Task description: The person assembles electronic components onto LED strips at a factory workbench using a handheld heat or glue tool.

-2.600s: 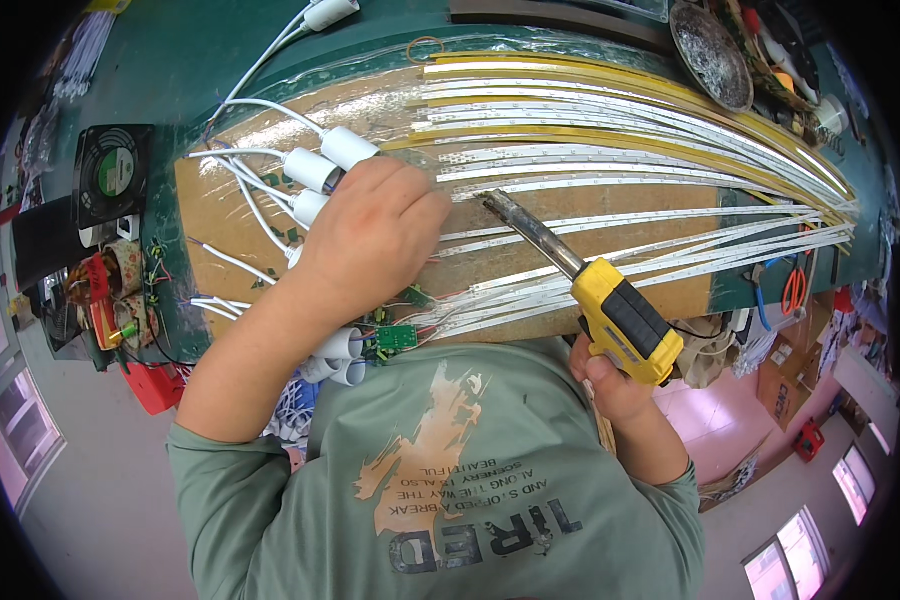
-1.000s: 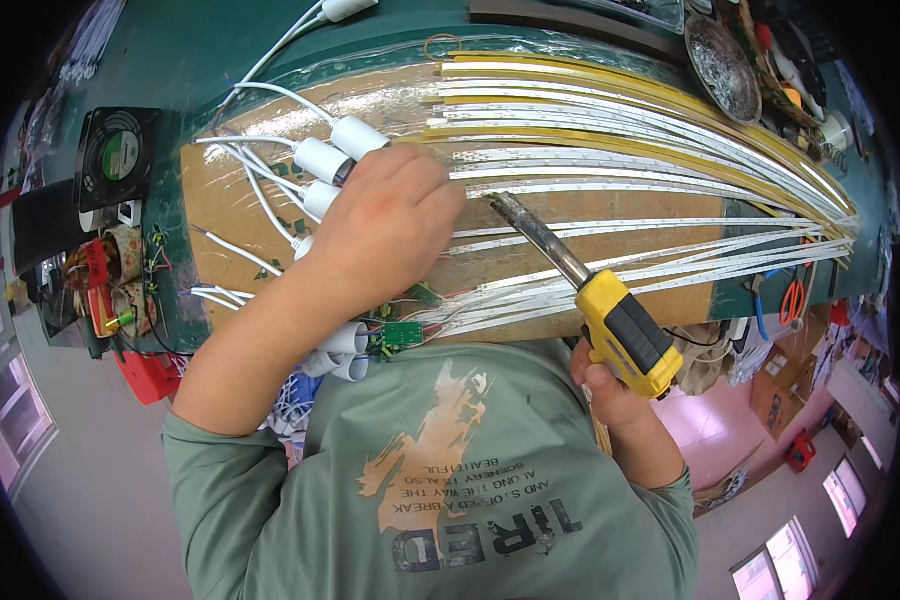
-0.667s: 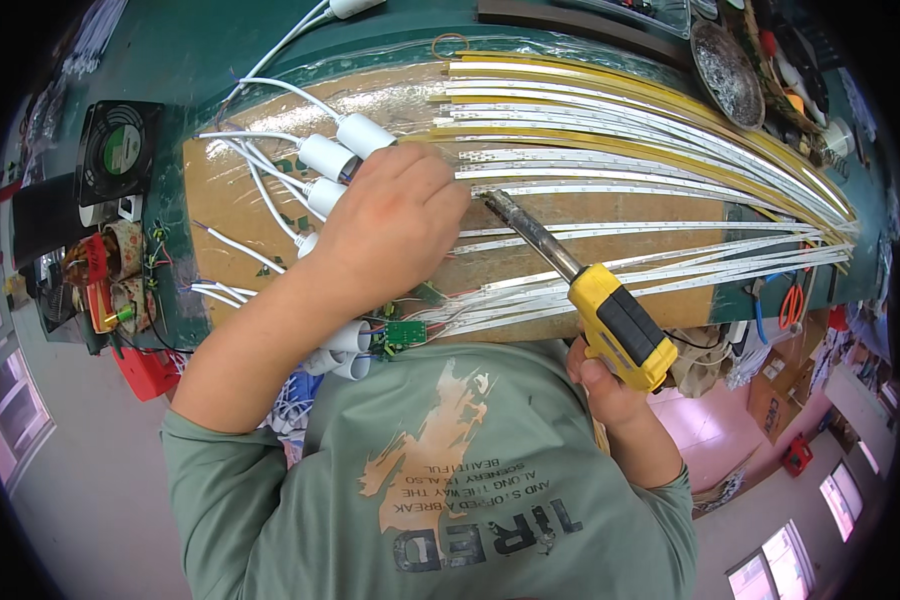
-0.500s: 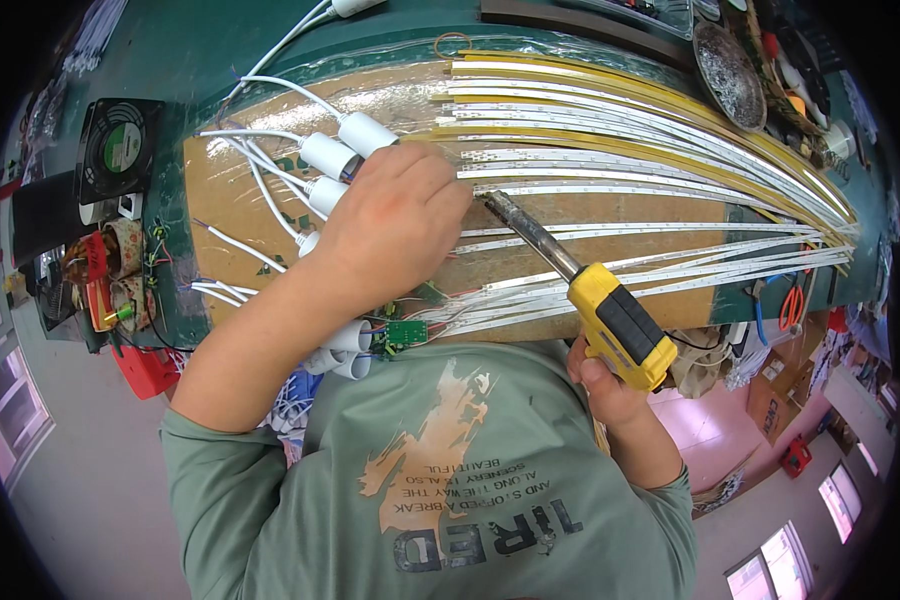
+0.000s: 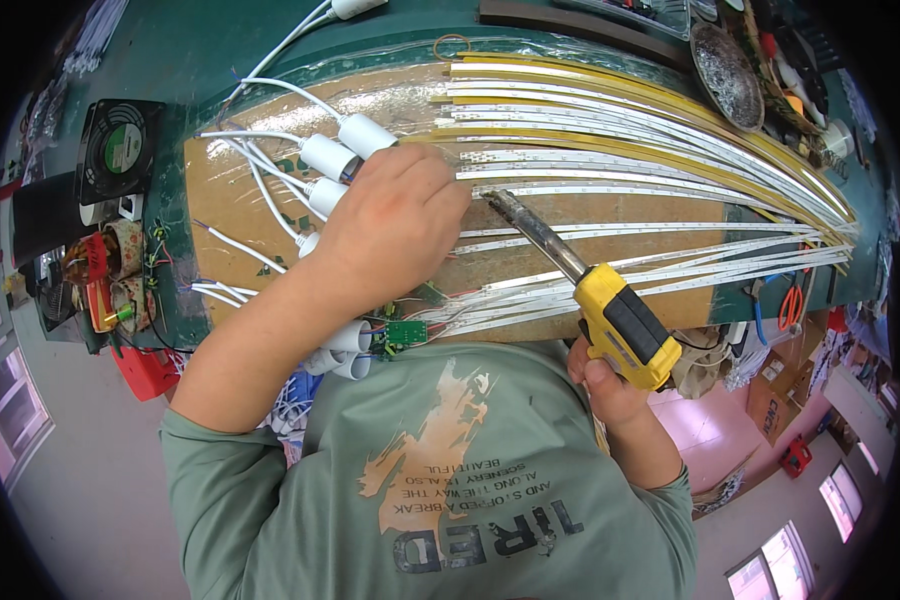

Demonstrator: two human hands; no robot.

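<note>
My right hand (image 5: 610,388) is closed around the grip of a yellow and black soldering gun (image 5: 625,325). The gun's dark, crusted tip rests over or just above the left end of a white LED strip (image 5: 590,190); whether they touch is unclear. Close to that tip, my left hand (image 5: 405,215) is closed with its fingers curled down, and what they pinch is hidden beneath them. Just left of this hand lie several white cylindrical caps with cables, such as one white cap (image 5: 366,134). A small green circuit board (image 5: 407,332) with thin wires sits below my left wrist.
More white and yellow strips (image 5: 650,95) fan across the cardboard sheet (image 5: 240,185) toward the right. A black fan (image 5: 120,150) stands at the left. Farther right are a metal dish (image 5: 727,75) and orange-handled scissors (image 5: 792,305). White tubes (image 5: 342,350) lie by the near edge.
The soldering gun has shifted slightly right, its tip moving a little away from my left fingers. My left hand has stayed nearly still.
</note>
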